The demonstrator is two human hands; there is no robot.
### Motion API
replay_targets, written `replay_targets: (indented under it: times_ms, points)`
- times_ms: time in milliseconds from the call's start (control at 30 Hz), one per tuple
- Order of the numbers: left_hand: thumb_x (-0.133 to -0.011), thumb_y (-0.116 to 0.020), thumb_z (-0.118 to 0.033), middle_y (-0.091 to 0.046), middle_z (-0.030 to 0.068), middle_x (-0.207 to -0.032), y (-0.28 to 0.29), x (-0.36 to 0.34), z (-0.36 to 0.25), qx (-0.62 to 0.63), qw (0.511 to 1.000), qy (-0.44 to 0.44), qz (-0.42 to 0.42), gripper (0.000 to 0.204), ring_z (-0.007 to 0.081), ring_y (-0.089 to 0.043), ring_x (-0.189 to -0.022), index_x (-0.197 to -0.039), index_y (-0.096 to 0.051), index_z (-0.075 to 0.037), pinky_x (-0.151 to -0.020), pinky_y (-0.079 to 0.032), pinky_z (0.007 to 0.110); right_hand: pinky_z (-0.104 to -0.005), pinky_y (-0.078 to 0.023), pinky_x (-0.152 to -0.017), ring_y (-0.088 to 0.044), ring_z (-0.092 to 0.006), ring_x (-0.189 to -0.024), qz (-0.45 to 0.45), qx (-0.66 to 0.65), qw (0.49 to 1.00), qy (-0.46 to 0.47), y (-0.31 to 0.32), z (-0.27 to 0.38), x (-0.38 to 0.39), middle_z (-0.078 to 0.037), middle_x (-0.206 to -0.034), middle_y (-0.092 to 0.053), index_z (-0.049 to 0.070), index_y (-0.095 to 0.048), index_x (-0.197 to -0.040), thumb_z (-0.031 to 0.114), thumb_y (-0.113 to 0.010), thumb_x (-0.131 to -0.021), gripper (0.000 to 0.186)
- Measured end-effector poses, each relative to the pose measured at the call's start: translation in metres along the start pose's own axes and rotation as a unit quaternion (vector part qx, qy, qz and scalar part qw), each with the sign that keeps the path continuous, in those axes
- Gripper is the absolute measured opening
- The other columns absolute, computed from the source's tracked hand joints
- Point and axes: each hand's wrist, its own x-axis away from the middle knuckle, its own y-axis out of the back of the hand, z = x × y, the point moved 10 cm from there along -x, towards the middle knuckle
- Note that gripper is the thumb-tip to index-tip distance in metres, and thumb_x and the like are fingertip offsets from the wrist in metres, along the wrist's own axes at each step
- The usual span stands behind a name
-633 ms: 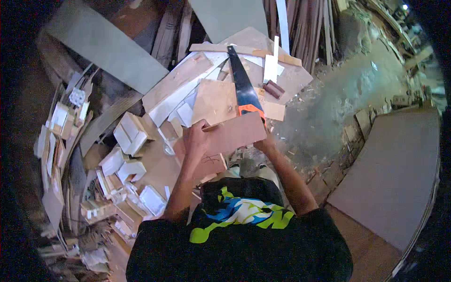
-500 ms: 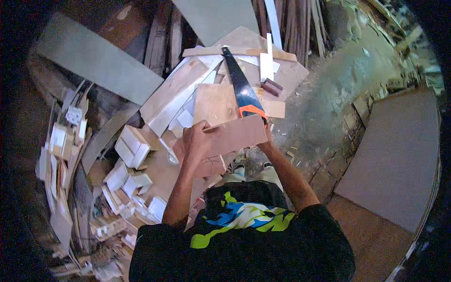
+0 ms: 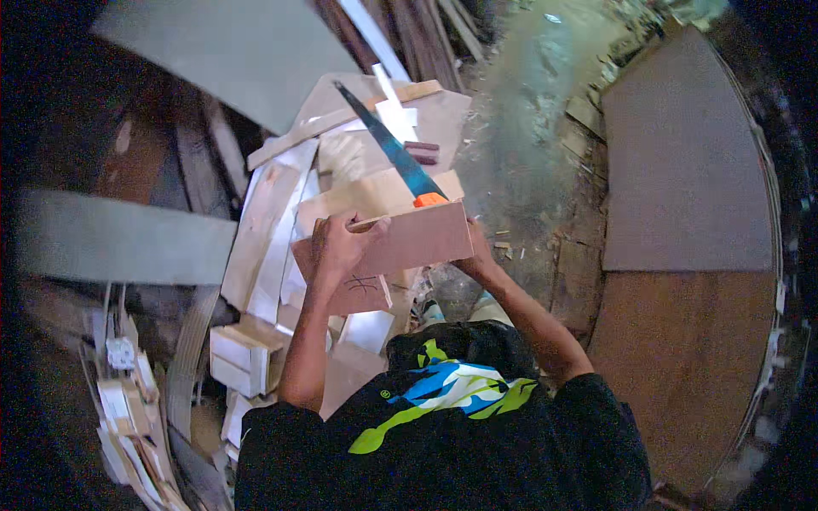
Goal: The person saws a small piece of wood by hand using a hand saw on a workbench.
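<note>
A flat reddish-brown wooden board (image 3: 417, 240) is held up in front of me, tilted, between my two hands. My left hand (image 3: 339, 249) is closed on its left part, with the thumb over the upper edge. At the right end my right hand (image 3: 477, 251) grips the board; most of its fingers are hidden behind it. Beneath the left hand shows another brown board (image 3: 362, 296) with a dark hand-drawn mark. Just beyond the held board lies a handsaw (image 3: 392, 146) with a dark blade, its orange handle (image 3: 430, 199) partly covered by the board.
Wood offcuts, a long strip (image 3: 341, 123) and a maroon block (image 3: 422, 153) lie on the work surface (image 3: 452, 111). Left stand stacked wooden blocks (image 3: 243, 353) and a grey panel (image 3: 128, 237). Large brown sheets (image 3: 690, 170) lie at right, past a littered floor (image 3: 528, 162).
The view has turned, so the surroundings appear rotated. The held board has shifted slightly left in view and covers more of the saw's handle. Both hands stay at the board.
</note>
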Motion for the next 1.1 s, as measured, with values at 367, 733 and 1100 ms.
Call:
replay_targets:
  times_ms: [367, 733, 1100]
  points:
    - [-0.063, -0.059, -0.058, -0.058, 0.0145, -0.062, -0.195, -0.062, -0.037, -0.085, 0.960, -0.123, 0.238, 0.054, 0.0302, -0.057, -0.064, -0.062, -0.057, -0.004, -0.065, -0.042, 0.039, -0.0276, -0.037, -0.048, -0.043, -0.0081, -0.053, -0.276, -0.039, 0.855, -0.438, 0.142, -0.059, 0.165, -0.004, -0.053, -0.046, -0.003, -0.052, -0.072, 0.023, -0.057, -0.081, 0.028]
    - [-0.062, -0.060, -0.054, -0.062, 0.0168, -0.083, -0.274, -0.064, 0.007, -0.243, 0.909, -0.070, 0.330, 0.052, 0.0315, -0.058, -0.082, -0.082, -0.064, -0.007, -0.078, -0.042, 0.038, -0.0276, -0.035, -0.045, -0.043, -0.0082, -0.050, -0.246, -0.240, 0.649, -0.679, 0.063, -0.117, 0.257, 0.001, -0.052, -0.048, -0.001, -0.055, -0.066, 0.042, -0.063, -0.073, 0.044]
    - [-0.065, -0.060, -0.054, -0.059, 0.0162, -0.069, -0.306, -0.046, 0.012, -0.089, 0.934, -0.062, 0.341, 0.049, 0.0301, -0.059, -0.067, -0.076, -0.063, -0.006, -0.059, -0.044, 0.039, -0.0292, -0.038, -0.048, -0.046, -0.0101, -0.052, -0.218, -0.191, 0.743, -0.604, 0.050, -0.122, 0.218, -0.001, -0.056, -0.051, -0.002, -0.060, -0.075, 0.044, -0.065, -0.071, 0.046]
